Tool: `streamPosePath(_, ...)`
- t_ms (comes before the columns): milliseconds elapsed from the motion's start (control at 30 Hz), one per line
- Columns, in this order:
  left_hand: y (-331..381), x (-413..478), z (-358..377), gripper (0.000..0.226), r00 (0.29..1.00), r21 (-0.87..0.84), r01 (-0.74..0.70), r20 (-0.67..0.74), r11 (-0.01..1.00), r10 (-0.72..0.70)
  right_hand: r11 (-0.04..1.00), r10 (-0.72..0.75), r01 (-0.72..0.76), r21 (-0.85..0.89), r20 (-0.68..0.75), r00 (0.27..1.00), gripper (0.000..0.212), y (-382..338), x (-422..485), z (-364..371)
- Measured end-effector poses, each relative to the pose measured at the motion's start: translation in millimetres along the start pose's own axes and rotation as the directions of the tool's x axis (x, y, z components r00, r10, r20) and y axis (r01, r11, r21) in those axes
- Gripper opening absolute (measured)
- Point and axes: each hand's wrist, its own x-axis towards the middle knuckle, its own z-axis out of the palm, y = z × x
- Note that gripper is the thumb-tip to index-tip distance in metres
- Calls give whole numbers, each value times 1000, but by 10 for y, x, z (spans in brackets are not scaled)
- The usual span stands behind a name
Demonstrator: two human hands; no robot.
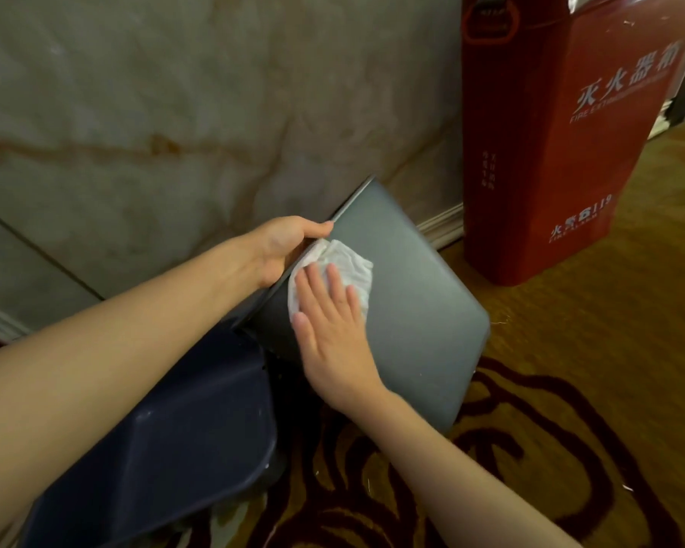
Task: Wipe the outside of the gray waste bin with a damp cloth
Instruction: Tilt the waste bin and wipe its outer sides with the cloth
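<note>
Two hands on tilted gray bin (420, 294) over patterned carpet (530, 448): left hand (285, 247) gripping rim, right hand (333, 334) flat on cloth (349, 267).

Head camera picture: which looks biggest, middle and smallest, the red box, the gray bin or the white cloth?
1. Red fire extinguisher box, though partly cut off.
2. Gray waste bin, close behind; nearness makes this unsure.
3. White cloth, clearly smallest.

left hand (289, 247): fingers curled, gripping | right hand (331, 330): flat, fingers spread, palm down
</note>
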Motion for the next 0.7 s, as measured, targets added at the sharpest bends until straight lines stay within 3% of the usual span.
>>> streamPosePath(67,0,-6,40,37,998,-1,-22,-58,1000,22,1000,8,-8,-11,-1,1000,48,-1,-53,22)
streamPosePath(133,6,39,110,43,977,108,-128,-156,986,144,999,33,-33,0,-34,999,46,60,-79,-10)
streamPosePath(233,36,58,196,47,956,239,-219,-139,946,257,992,113,-108,61,-79,991,46,239,-208,-36)
streamPosePath(333,43,61,148,42,965,194,-221,-97,956,243,949,308,-295,114,-117,944,44,590,-532,-38)
streamPosePath(467,28,88,124,38,960,190,-237,-106,953,260,838,545,-526,142,-181,819,41,1053,-991,-98)
streamPosePath(633,112,54,206,37,961,221,-236,-92,946,261,762,647,-618,192,-187,739,47,1083,-940,-127)
streamPosePath(700,123,54,196,40,961,243,-216,-120,946,251,756,652,-624,197,-145,745,47,998,-861,-154)
